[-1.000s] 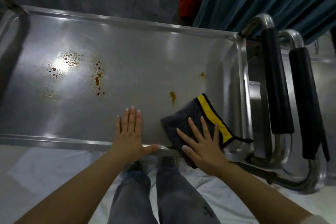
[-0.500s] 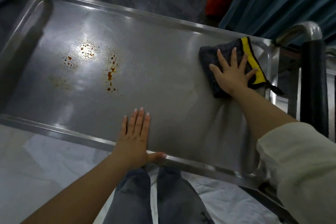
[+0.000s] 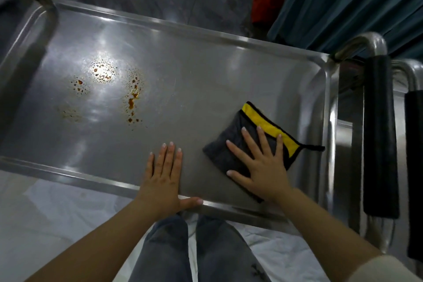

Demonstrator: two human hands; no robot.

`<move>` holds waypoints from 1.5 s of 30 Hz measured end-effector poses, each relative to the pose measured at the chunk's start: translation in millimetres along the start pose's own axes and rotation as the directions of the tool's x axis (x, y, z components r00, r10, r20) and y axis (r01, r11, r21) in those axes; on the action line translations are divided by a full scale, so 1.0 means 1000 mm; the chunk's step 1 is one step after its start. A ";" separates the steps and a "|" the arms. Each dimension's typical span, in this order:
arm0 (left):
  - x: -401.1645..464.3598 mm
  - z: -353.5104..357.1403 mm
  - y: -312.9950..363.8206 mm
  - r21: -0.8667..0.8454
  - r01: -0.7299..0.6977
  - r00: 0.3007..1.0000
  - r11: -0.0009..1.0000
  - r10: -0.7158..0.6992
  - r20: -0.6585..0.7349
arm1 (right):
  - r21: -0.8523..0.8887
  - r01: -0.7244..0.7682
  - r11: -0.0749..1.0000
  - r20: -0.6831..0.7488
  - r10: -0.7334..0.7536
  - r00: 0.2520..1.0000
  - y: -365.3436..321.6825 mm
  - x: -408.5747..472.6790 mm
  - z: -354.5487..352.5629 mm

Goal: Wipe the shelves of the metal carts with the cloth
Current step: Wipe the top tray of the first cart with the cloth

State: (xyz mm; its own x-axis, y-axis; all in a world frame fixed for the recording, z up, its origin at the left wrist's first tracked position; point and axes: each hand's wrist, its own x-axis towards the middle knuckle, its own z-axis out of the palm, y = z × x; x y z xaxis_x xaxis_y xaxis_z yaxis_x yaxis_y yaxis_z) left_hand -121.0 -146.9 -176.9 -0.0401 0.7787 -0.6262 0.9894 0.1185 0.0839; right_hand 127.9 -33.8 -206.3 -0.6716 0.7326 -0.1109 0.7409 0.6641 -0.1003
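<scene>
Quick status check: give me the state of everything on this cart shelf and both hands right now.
shelf: brown stains on its left part, right part looks clean
cloth: folded, flat on the shelf
right hand: spread, pressing on the cloth
left hand: flat on the shelf, thumb over the front rim

Bare shelf (image 3: 194, 80) lies open leftward to the stains (image 3: 131, 101); raised rim (image 3: 328, 121) blocks right.

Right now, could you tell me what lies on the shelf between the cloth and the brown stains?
In the head view, only bare steel shelf separates the cloth from the brown stains.
</scene>
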 end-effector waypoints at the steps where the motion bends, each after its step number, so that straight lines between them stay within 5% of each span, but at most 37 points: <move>1: 0.000 0.000 0.000 -0.004 -0.001 1.000 1.000 0.001 0.000 | 0.007 -0.038 0.999 0.003 0.038 0.999 0.007 0.012 -0.004; 5: 0.002 0.001 0.002 -0.011 -0.009 1.000 1.000 0.009 -0.005 | 0.044 -0.295 0.954 0.094 0.290 0.952 0.056 0.088 -0.023; 11: 0.004 0.005 0.000 -0.026 -0.015 1.000 1.000 0.014 -0.026 | 0.117 -0.517 0.848 0.250 0.479 0.842 0.085 0.190 -0.039; 21: 0.005 0.007 -0.003 0.001 -0.039 0.995 0.999 0.039 -0.094 | 0.061 -0.162 0.985 0.057 0.158 0.986 -0.032 0.063 -0.005; 27: 0.002 0.008 -0.008 -0.035 -0.086 0.989 0.996 0.081 -0.124 | 0.078 -0.312 0.947 0.066 0.307 0.949 -0.097 -0.028 0.004; 33: -0.020 0.009 -0.063 -0.073 -0.179 0.955 0.981 0.155 -0.252 | 0.105 -0.523 0.846 0.167 0.503 0.848 -0.126 0.019 -0.003; 40: -0.039 0.000 -0.169 -0.157 0.242 0.940 0.957 -0.272 -0.207 | 0.164 -0.665 0.729 0.259 0.619 0.742 -0.143 0.110 -0.014; 45: -0.026 -0.018 -0.207 -0.215 0.395 0.911 0.893 -0.412 -0.039 | 0.125 -0.432 0.893 0.158 0.412 0.897 -0.208 0.066 -0.003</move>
State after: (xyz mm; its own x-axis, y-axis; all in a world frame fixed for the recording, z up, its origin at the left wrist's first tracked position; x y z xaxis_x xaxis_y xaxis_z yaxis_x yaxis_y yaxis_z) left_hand -327.4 -181.2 -164.0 -0.4493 0.6844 -0.5743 0.8382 0.5453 -0.0059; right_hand -70.7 -123.0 -189.9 -0.2974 0.9073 -0.2972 0.9519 0.2578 -0.1655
